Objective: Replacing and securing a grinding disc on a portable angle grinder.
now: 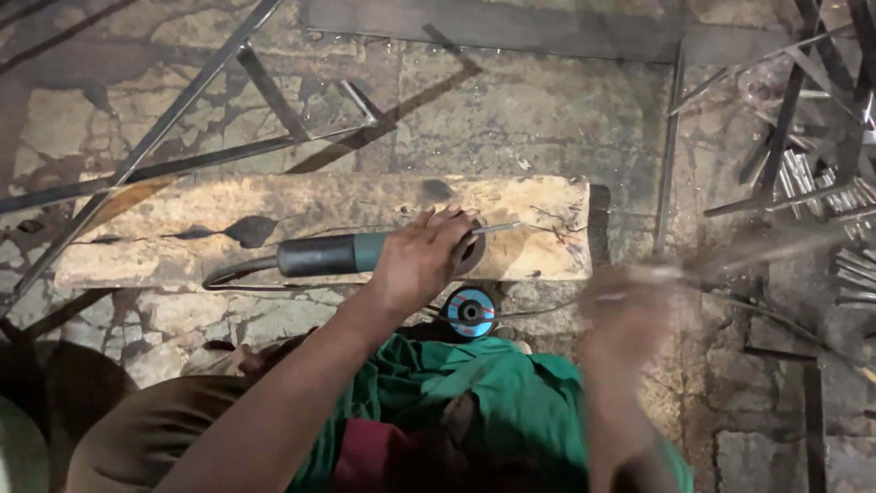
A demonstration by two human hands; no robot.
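From the head view, two hands are showing. The left hand (422, 257) is lying over the head of one angle grinder (365, 253), fingers curled down and pressed together on it; the grinder is resting on one wooden plank (274, 210). Just below those fingers one round blue disc with a red label (471, 312) is lying on the stone floor (547, 119). The right hand (625, 315) is blurring; I cannot tell its fingers' state, though one thin metal strip (776, 242) is streaking outward from them.

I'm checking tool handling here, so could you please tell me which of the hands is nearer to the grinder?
Left. The left hand rests on the grinder at its head end on the plank; the right hand, blurred, is off to its right, apart from it.
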